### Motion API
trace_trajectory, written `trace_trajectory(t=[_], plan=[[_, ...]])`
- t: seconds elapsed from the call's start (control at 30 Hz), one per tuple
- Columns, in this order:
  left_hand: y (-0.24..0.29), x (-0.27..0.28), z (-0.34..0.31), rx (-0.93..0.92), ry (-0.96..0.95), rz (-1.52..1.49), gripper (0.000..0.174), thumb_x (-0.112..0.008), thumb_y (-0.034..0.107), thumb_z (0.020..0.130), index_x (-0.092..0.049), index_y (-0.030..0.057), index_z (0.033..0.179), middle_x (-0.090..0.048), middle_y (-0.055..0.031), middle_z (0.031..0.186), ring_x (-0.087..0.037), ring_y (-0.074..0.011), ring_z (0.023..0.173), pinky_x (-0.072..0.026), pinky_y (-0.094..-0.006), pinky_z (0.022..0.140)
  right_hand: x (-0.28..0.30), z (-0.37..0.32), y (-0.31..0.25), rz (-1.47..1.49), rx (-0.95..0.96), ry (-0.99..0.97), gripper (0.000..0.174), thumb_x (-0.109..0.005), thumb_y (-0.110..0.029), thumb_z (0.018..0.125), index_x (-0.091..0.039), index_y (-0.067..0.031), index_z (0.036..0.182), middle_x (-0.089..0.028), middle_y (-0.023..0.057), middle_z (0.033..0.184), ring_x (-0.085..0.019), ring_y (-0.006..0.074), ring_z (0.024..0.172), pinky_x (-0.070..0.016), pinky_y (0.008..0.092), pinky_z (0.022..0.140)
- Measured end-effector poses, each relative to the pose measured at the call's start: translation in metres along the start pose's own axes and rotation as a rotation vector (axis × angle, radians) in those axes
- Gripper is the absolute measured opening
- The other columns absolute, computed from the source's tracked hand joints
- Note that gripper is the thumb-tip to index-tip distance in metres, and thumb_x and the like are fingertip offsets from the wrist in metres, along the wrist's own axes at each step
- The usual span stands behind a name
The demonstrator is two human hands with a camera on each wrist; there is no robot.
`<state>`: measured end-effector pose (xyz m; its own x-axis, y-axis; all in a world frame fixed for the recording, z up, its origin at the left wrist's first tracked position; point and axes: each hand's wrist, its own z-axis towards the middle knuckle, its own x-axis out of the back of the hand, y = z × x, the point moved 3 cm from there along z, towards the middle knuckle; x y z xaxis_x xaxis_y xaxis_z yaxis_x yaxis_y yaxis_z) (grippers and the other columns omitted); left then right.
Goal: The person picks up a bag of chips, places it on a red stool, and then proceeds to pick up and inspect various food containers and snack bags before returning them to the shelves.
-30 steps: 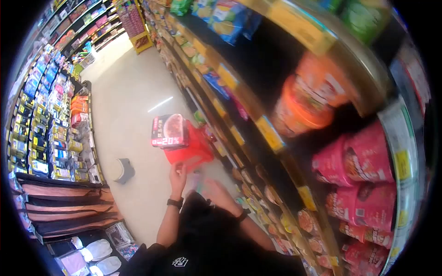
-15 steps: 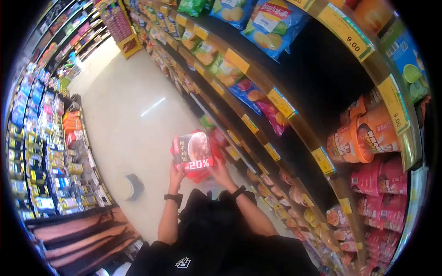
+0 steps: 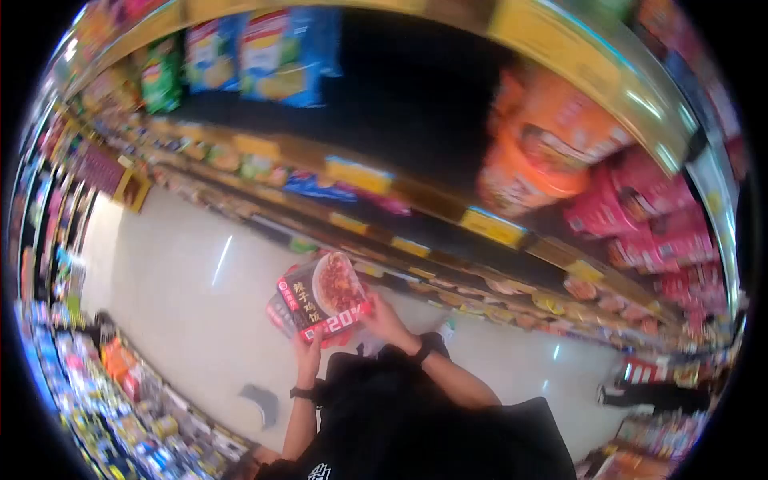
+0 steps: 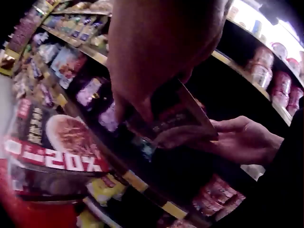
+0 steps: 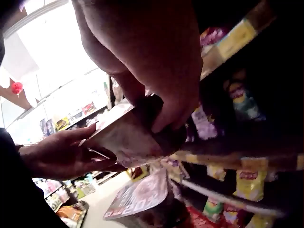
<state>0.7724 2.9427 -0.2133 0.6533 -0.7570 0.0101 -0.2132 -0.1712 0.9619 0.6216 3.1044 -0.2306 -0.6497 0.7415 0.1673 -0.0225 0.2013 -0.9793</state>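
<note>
Both hands grip a black-and-red rice meal box (image 3: 326, 296), printed with a bowl of food and "20%", in front of the body. My left hand (image 3: 307, 358) has its lower left edge and my right hand (image 3: 390, 322) its right side. The left wrist view shows the held box (image 4: 183, 116) tilted between the hands. Below it, a second meal box (image 4: 52, 152) with the same "20%" print lies on something red (image 4: 38, 213). This second box (image 5: 142, 190) appears under the hands in the right wrist view too.
A tall snack shelf runs along the right, with blue chip bags (image 3: 280, 56), orange noodle tubs (image 3: 544, 152) and pink tubs (image 3: 640, 200). A grey stool-like object (image 3: 261, 406) stands on the pale floor (image 3: 176, 264). Packed shelves (image 3: 88, 384) line the left.
The hands, apart near the red thing earlier, came to both sides of a box and now hold it tilted. The head view has swung round, so the shelf now crosses the top.
</note>
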Motion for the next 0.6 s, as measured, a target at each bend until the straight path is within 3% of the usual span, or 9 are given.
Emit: trace_trajectory(t=[0.1,0.13,0.23,0.27,0.37,0.5,0.53,0.6], plan=[[0.007,-0.039,0.005,0.006,-0.179,-0.01,0.041,-0.064,0.016,0.093,-0.048,-0.0021,0.126,-0.06,-0.0096,0.114,-0.059,-0.0148,0.1,-0.0488,-0.0294,0.087,0.061,-0.034,-0.046,0.07,-0.06,0.129,0.048,-0.072,-0.015,0.084,-0.044,0.0035,0.119,-0.059,0.0194,0.115,-0.062,0.0279,0.106,-0.05,0.0375,0.092],[0.042,-0.067,-0.001,0.009,-0.246,-0.029,0.04,-0.064,0.01,0.092,-0.048,-0.0016,0.126,-0.06,-0.0092,0.116,-0.059,-0.0154,0.102,-0.0485,-0.0297,0.089,0.075,-0.046,-0.031,0.064,-0.132,0.193,0.053,-0.074,-0.015,0.083,-0.043,0.0043,0.121,-0.058,0.0174,0.117,-0.061,0.0251,0.108,-0.0498,0.0361,0.094],[0.079,-0.158,-0.008,-0.147,-0.549,-0.006,0.04,-0.063,0.007,0.091,-0.047,-0.0014,0.127,-0.06,-0.0085,0.116,-0.058,-0.0163,0.104,-0.0477,-0.0309,0.092,0.142,-0.097,-0.041,0.118,-0.051,0.483,0.056,-0.074,-0.016,0.083,-0.042,0.0044,0.124,-0.059,0.018,0.115,-0.061,0.0246,0.108,-0.0493,0.0359,0.094],[0.084,-0.18,-0.009,-0.178,-0.62,0.042,0.042,-0.063,0.006,0.09,-0.047,-0.0012,0.128,-0.06,-0.0085,0.114,-0.058,-0.0176,0.106,-0.0467,-0.0321,0.094,0.16,-0.108,-0.052,0.061,-0.06,0.548,0.064,-0.076,-0.014,0.08,-0.04,0.005,0.129,-0.06,0.0176,0.115,-0.061,0.0237,0.106,-0.0501,0.0355,0.091],[0.084,-0.234,-0.014,-0.255,-0.763,0.107,0.043,-0.066,0.007,0.087,-0.05,-0.0004,0.126,-0.061,-0.0096,0.116,-0.057,-0.0174,0.107,-0.046,-0.032,0.093,0.202,-0.133,-0.046,-0.064,-0.062,0.712,0.071,-0.077,-0.012,0.077,-0.037,0.0049,0.134,-0.06,0.0176,0.114,-0.062,0.0244,0.102,-0.0503,0.0362,0.088],[0.087,-0.296,-0.02,-0.243,-0.874,0.188,0.043,-0.067,0.008,0.087,-0.052,0.0011,0.126,-0.062,-0.0093,0.116,-0.058,-0.0172,0.106,-0.0464,-0.0317,0.092,0.241,-0.164,-0.034,-0.068,-0.038,0.982,0.076,-0.076,-0.009,0.075,-0.035,0.0041,0.137,-0.059,0.0187,0.114,-0.06,0.0276,0.106,-0.0481,0.0371,0.091],[0.092,-0.316,-0.023,-0.286,-0.887,0.163,0.043,-0.067,0.008,0.087,-0.051,0.0014,0.127,-0.062,-0.0092,0.116,-0.059,-0.0172,0.105,-0.0465,-0.0316,0.092,0.256,-0.169,-0.051,-0.051,-0.098,0.968,0.078,-0.077,-0.01,0.075,-0.034,0.0032,0.138,-0.058,0.0204,0.118,-0.057,0.0298,0.112,-0.0474,0.0374,0.092],[0.083,-0.335,-0.011,-0.308,-0.912,0.136,0.047,-0.067,0.01,0.088,-0.049,0.0019,0.131,-0.062,-0.0088,0.115,-0.059,-0.0173,0.103,-0.0469,-0.0308,0.091,0.263,-0.162,-0.034,-0.087,-0.113,1.027,0.078,-0.078,-0.011,0.075,-0.034,0.0029,0.138,-0.057,0.0218,0.119,-0.058,0.0314,0.112,-0.0475,0.038,0.092]])
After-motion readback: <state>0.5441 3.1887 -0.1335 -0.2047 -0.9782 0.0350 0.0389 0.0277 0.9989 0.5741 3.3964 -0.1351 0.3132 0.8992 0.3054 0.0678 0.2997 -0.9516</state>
